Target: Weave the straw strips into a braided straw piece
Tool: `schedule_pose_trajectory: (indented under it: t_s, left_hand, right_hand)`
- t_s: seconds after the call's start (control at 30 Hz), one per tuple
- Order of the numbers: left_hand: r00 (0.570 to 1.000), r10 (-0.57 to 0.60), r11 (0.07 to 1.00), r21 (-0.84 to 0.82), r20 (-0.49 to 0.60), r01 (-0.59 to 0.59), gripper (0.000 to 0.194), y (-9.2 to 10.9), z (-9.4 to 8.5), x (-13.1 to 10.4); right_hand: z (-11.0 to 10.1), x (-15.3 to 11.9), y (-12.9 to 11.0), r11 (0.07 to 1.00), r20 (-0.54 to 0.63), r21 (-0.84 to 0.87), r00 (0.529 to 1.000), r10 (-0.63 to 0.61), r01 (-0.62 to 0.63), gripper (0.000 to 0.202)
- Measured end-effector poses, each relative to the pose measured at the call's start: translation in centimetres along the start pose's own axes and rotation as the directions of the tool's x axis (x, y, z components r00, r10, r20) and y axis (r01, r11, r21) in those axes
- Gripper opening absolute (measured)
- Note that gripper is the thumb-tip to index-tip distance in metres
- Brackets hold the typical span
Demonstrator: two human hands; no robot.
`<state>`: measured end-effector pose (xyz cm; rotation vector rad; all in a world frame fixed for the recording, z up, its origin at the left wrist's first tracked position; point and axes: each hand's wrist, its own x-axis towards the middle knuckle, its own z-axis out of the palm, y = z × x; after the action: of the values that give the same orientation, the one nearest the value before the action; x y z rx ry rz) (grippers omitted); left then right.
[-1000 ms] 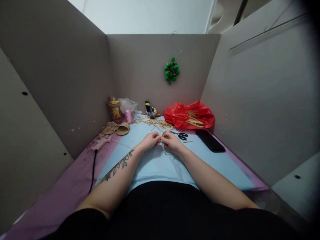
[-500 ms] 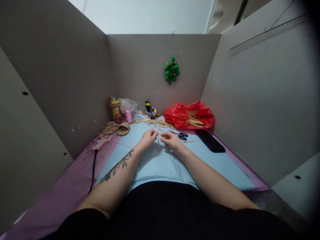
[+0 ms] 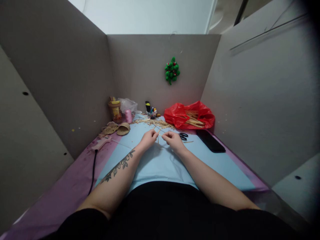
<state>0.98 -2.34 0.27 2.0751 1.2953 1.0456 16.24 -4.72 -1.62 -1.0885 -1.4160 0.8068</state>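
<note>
At my twelve o'clock, my left hand has its fingers pinched shut on a straw strip, likely steadying it. My right hand sits just beside, fingers drawn together; I can't tell whether they grip anything. Scissors lie at one o'clock, handles exposed, presumably for easy reach.

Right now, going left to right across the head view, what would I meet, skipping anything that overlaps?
Pink glue gun, pink spool, left hand, right hand, flat black object.
</note>
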Motion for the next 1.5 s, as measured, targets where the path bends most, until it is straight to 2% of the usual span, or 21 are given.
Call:
schedule_pose_trajectory:
  t_s: [0.1, 0.2, 0.37, 0.47, 0.6, 0.73, 0.83, 0.93, 1.03, 1.1, 1.17, 1.23, 1.33, 1.5]
  left_hand:
    - [1.000, -0.015, 1.000, -0.017, 0.003, 0.015, 0.020, -0.3, 0.3, 0.0]
    - [0.994, -0.071, 0.984, -0.154, 0.087, 0.084, 0.019, 0.0, 0.4, -0.2]
    - [0.974, -0.138, 0.907, -0.371, 0.182, 0.198, 0.015, 0.6, 0.3, -0.6]
    - [0.969, -0.162, 0.879, -0.419, 0.185, 0.227, 0.013, 0.7, 0.5, -0.6]
    - [0.973, -0.166, 0.879, -0.423, 0.158, 0.219, 0.014, 0.3, 0.9, -0.4]
    - [0.975, -0.177, 0.900, -0.378, 0.133, 0.215, 0.016, -0.2, 0.9, -0.2]
    - [0.980, -0.178, 0.932, -0.305, 0.084, 0.195, 0.017, -0.5, 0.7, 0.0]
    - [0.987, -0.160, 0.955, -0.251, 0.022, 0.160, 0.018, -0.4, 0.3, 0.1]
    - [0.990, -0.137, 0.969, -0.212, -0.032, 0.127, 0.020, -0.1, -0.1, 0.1]
    - [0.994, -0.107, 0.974, -0.201, -0.025, 0.100, 0.023, 0.2, -0.2, 0.0]
    - [0.998, -0.063, 0.977, -0.202, 0.004, 0.062, 0.024, 0.4, -0.1, -0.2]
    - [0.999, -0.022, 0.978, -0.205, 0.041, 0.029, 0.022, 0.5, 0.2, -0.3]
    - [0.997, 0.030, 0.983, -0.185, 0.071, -0.016, 0.021, 0.2, 0.8, -0.3]
    - [0.996, 0.083, 0.993, -0.088, 0.045, -0.079, 0.022, -0.8, 1.4, 0.0]
  right_hand:
    - [0.3, -0.5, -0.4, 0.992, 0.015, -0.087, 0.996, -0.093, 0.094, 0.018]
    - [0.7, -1.2, -0.9, 0.955, 0.054, -0.222, 0.981, -0.188, 0.195, 0.013]
    - [1.2, -1.8, -1.0, 0.788, 0.203, -0.452, 0.909, -0.365, 0.417, 0.014]
    - [1.4, -1.8, -0.8, 0.640, 0.308, -0.592, 0.872, -0.381, 0.489, 0.015]
    - [1.7, -1.9, -0.8, 0.470, 0.363, -0.721, 0.855, -0.370, 0.509, 0.019]
    - [2.1, -2.7, -1.6, 0.401, 0.373, -0.783, 0.875, -0.308, 0.475, 0.022]
    - [2.1, -3.3, -2.2, 0.441, 0.381, -0.764, 0.880, -0.282, 0.472, 0.028]
    - [1.9, -3.0, -2.0, 0.587, 0.346, -0.667, 0.888, -0.302, 0.459, 0.030]
    - [1.4, -2.0, -1.0, 0.781, 0.132, -0.537, 0.946, -0.296, 0.319, 0.021]
    - [1.2, -1.1, -0.2, 0.882, -0.019, -0.430, 0.975, -0.220, 0.191, 0.020]
    - [1.1, -0.5, 0.4, 0.956, -0.047, -0.278, 0.993, -0.108, 0.091, 0.025]
    - [1.2, -0.2, 0.6, 0.995, 0.023, -0.098, 0.999, -0.036, 0.038, 0.027]
    - [1.5, -0.2, 0.4, 0.995, 0.120, 0.096, 0.992, -0.036, 0.024, 0.021]
    - [1.6, -0.4, 0.3, 0.992, 0.070, 0.124, 0.997, 0.013, -0.022, 0.017]
